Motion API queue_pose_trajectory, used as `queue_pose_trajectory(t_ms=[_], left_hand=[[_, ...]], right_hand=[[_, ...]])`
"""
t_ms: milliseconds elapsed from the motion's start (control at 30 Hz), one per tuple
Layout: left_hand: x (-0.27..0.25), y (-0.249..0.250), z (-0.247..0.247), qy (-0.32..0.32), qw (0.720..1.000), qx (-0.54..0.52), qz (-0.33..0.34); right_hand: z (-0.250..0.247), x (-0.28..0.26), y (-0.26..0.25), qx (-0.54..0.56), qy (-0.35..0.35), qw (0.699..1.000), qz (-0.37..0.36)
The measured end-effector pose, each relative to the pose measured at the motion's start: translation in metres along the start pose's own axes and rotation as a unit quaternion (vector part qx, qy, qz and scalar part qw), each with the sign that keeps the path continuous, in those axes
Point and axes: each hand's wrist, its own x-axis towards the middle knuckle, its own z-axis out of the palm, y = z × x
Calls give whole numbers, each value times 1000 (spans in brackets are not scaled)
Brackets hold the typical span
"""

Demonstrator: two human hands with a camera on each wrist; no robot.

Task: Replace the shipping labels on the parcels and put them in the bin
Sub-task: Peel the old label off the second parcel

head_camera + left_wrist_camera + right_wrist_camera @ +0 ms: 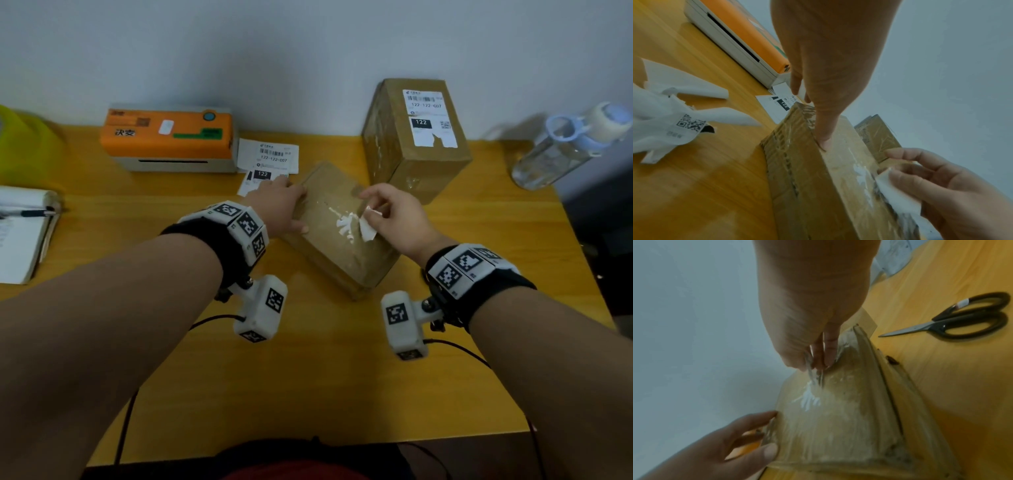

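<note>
The left hand [279,205] presses flat on the brown cardboard box [337,229] lying on the yellow table [308,377], while the right hand [397,219] pinches a white label scrap [367,229], which could tear.

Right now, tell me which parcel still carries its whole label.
The upright parcel by the wall; the flat parcel under both hands shows only torn white scraps.

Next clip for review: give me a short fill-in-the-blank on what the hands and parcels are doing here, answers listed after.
1. The right hand pinches a white ____ of the old label on the flat parcel.
2. The left hand steadies that parcel by its ____ edge.
3. The upright parcel still carries a ____.
4. The printer has an ____ top.

Missing words: scrap; left; label; orange
</note>
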Motion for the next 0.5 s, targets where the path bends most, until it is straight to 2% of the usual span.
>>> queue_pose_trajectory(t_ms=[67,100,167,267,367,500], left_hand=[[-5,4,0,39,998,-42,40],[-9,7,-1,50,991,-105,67],[-18,15,-2,51,959,-259,101],[-23,21,-1,48,919,-379,92],[-28,16,1,80,905,-410,79],[-42,-10,9,108,917,-383,41]], right_hand=[[3,1,-6,24,26,999,0],[5,2,-11,49,36,998,0],[10,2,-22,105,45,993,4],[20,2,-39,175,49,983,22],[31,0,-52,188,33,981,21],[49,-5,-64,152,-31,987,34]])
